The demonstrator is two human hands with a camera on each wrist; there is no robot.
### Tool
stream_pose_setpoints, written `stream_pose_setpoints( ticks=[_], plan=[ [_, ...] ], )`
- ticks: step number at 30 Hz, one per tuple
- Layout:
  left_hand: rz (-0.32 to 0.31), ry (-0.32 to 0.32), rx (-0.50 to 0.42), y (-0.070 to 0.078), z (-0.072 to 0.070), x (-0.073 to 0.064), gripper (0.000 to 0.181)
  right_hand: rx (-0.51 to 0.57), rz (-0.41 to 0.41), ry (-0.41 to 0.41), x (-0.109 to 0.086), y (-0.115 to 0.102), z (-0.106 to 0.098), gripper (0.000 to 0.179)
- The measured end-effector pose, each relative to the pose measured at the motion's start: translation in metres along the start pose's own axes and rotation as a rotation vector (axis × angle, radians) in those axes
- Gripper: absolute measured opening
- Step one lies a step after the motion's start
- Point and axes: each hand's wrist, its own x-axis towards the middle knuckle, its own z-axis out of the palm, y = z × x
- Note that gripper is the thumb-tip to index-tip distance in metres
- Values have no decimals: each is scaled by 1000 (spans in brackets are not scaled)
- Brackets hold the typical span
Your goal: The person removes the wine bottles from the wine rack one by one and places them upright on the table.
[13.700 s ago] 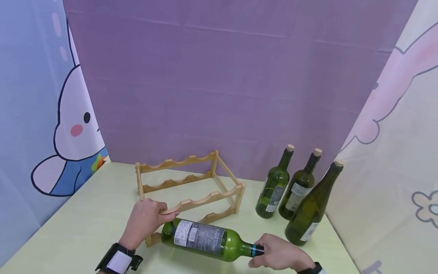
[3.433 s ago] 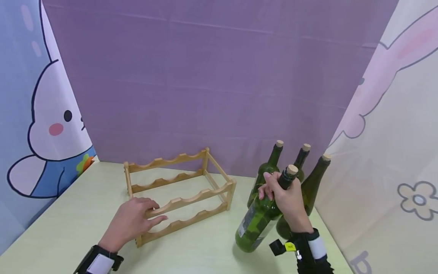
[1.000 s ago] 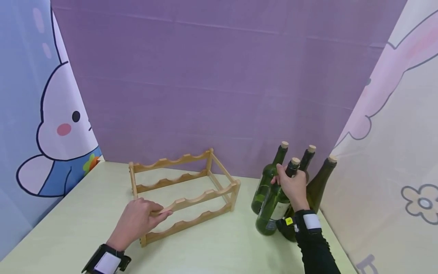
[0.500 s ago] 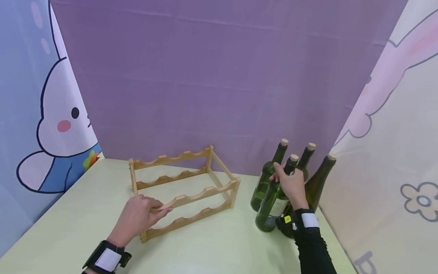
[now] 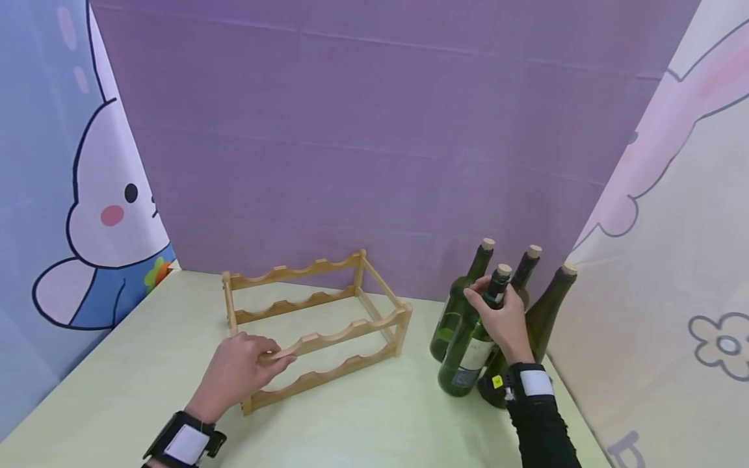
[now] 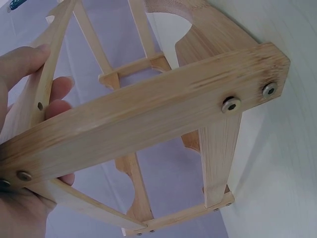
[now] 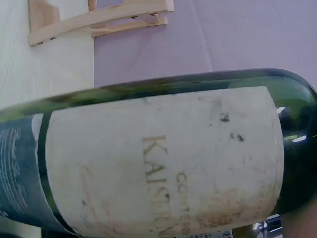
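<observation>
My left hand [image 5: 236,367] grips the left end of the upper front rail of a wooden wine rack [image 5: 339,335]. In the left wrist view its thumb and fingers [image 6: 59,89] wrap that rail beside the rack's end bar. A green wine bottle [image 5: 462,361] with a cork stands upright at the front of a bottle group on the right. Around its neck is my right hand [image 5: 506,322], thumb straight on the near side, fingers behind, the neck showing between them. The bottle's pale label [image 7: 163,158] fills much of the right wrist view.
Behind the front bottle stand three more corked green bottles: one at left [image 5: 459,302], one partly hidden in the middle [image 5: 525,273], and a slimmer one at right [image 5: 547,312]. A purple cloth [image 5: 380,149] backs the pale table [image 5: 363,422]; printed curtains flank both sides.
The bottle, earlier held lying across the rack's front, has been turned upright and set among the others. Just now my right thumb and fingers have loosened at its neck. The left hand keeps its hold.
</observation>
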Motion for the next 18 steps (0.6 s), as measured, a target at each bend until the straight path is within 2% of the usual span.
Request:
stream_pose_setpoints(
  ticks=[9, 12, 16, 18],
  plan=[
    [-10, 3, -17, 2, 0, 0, 24, -18, -51, -56, -8, -1, -10, 67],
    [5, 41, -33, 2, -1, -1, 26, -25, -51, -76, -14, -10, -12, 70],
    [37, 98, -50, 3, -3, -3, 45, -74, -24, -110, -22, -13, -15, 83],
    [37, 98, -62, 4, -5, -3, 60, -109, -1, -121, -26, -9, -17, 93]
  ],
)
